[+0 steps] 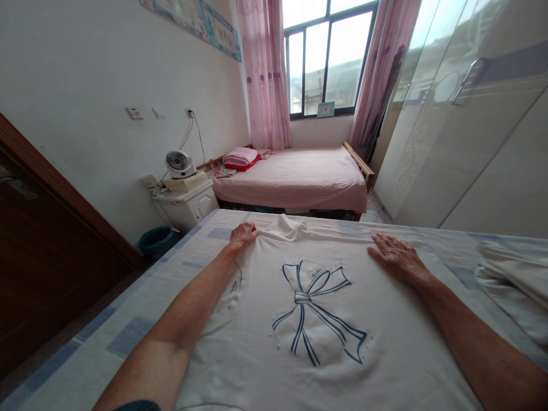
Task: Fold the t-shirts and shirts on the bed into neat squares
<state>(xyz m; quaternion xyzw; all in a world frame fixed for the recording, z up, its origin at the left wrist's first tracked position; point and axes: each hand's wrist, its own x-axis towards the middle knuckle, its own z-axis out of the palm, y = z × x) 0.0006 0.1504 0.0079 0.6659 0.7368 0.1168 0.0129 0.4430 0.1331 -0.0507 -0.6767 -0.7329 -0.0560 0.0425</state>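
Note:
A white T-shirt (257, 354) with a blue bow print lies spread over the bed in front of me, its neckline toward the left. At the shirt's far left edge, my left hand (245, 235) is closed with the fabric pinched in its fingers. Folds bunch up just right of that hand, along the far edge. My right hand (396, 258) lies flat on the shirt's far right part, fingers stretched out. The near part of the shirt runs out of view at the bottom.
Under the shirt is a bed with a blue-and-white sheet (141, 337). Crumpled pale cloth (514, 279) lies at the right. Beyond stand a pink-covered bed (299, 177), a nightstand (192, 205) with a fan (180, 164), a bin (158, 242) and a white wardrobe (462, 154).

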